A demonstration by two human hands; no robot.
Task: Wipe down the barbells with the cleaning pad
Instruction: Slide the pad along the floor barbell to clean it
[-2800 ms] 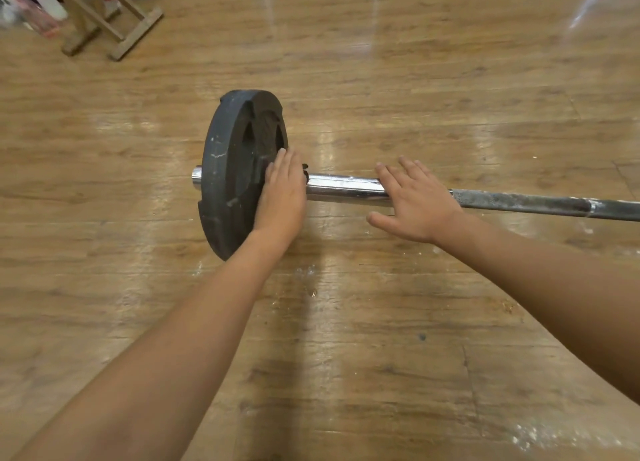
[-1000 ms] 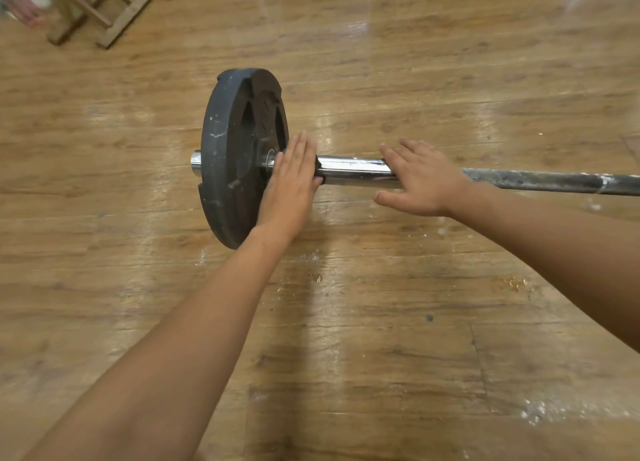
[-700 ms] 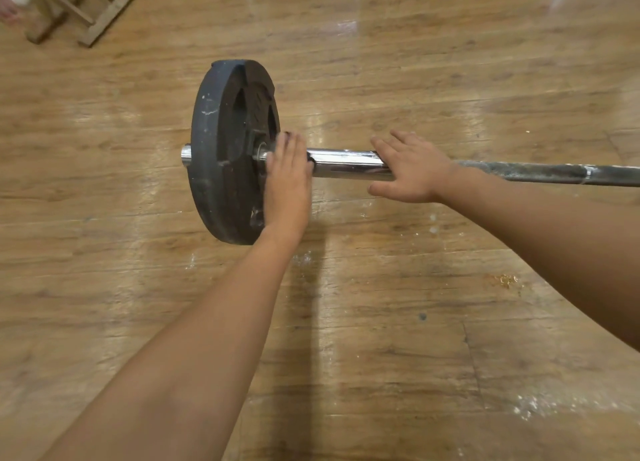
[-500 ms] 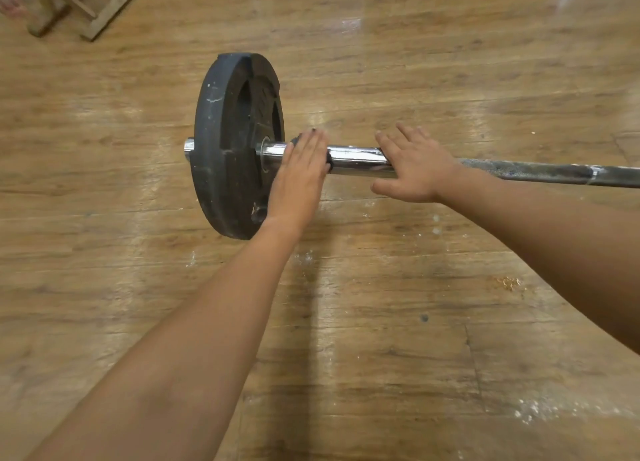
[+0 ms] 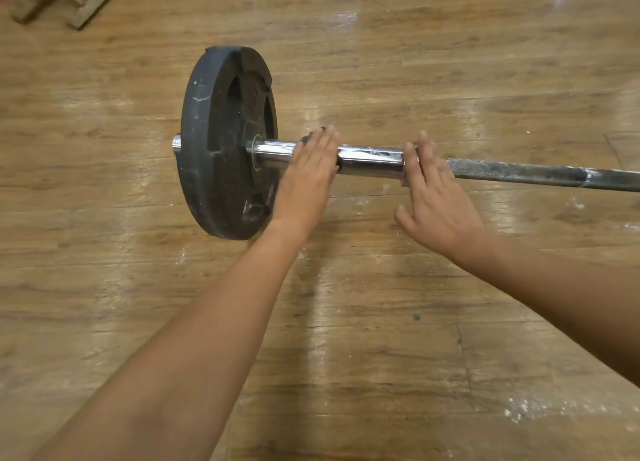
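Entry: sleeve wipe, left end of bar.

The barbell point(image 5: 370, 160) lies on the wooden floor point(image 5: 346, 322), its long axis running left to right across my view. My fingers point away from me, so both hands cross the bar nearly square.

The black weight plate point(image 5: 214, 141) stands upright on the left end. The chrome sleeve point(image 5: 273, 154) runs right from it to the collar, and the chalk-marked shaft point(image 5: 519, 171) carries on out of view on the right.

My left hand point(image 5: 308, 176) is flat, fingers straight and together, pressing down over the sleeve just right of the plate. A dark edge shows past my fingertips. I take it for the cleaning pad point(image 5: 309, 137), though most of it is hidden under my palm.

My right hand point(image 5: 436, 197) is flat too, fingers straight and slightly spread. Its fingers rest on the bar at the collar and the thumb hangs free. It holds nothing and appears to steady the bar against rolling.

Judgement: the pad has to travel along the axis, not across it. The left hand is the nearer one to the plate. A short bare stretch of sleeve lies to its left and a longer one to its right, up to my right hand. The shaft beyond lies to the right of both hands, nearer the right one, which would have to give way for the pad to pass.
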